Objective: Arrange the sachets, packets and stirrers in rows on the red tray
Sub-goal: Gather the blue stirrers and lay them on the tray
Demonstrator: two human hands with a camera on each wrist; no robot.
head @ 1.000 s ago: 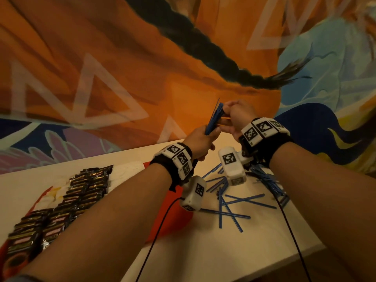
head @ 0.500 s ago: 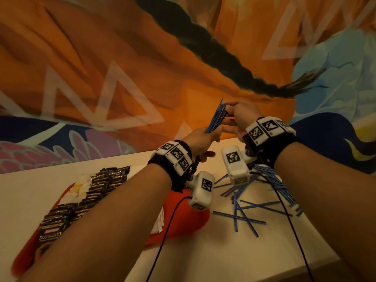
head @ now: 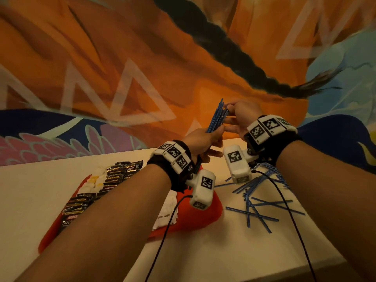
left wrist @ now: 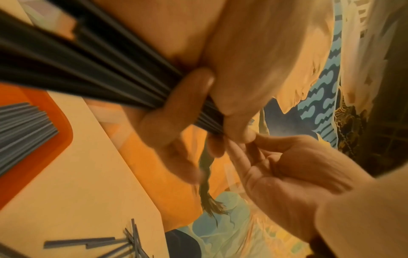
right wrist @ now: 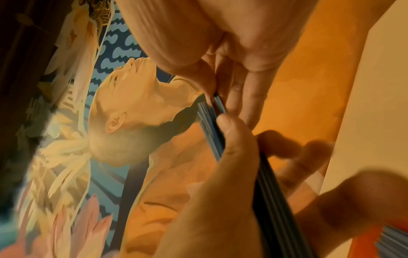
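A bundle of blue stirrers (head: 216, 118) is held up above the table's far edge. My left hand (head: 211, 137) grips its lower half, thumb across the sticks (right wrist: 229, 153). My right hand (head: 230, 110) pinches the upper ends of the bundle (right wrist: 217, 102) between thumb and fingers. The red tray (head: 203, 218) lies below my left forearm. It carries rows of dark packets (head: 114, 176), white sachets (head: 92, 181) and a row of stirrers (left wrist: 22, 122). Loose stirrers (head: 256, 208) lie scattered on the table to the tray's right.
The pale table (head: 203, 257) ends close to me at the lower right. A painted wall (head: 142, 58) rises right behind its far edge. Black cables (head: 162, 237) hang from both wrist cameras over the tray and the loose stirrers.
Both hands stay raised with the bundle between them. The right fingers have slid up towards the bundle's top ends. The head view has swung a little to the left.
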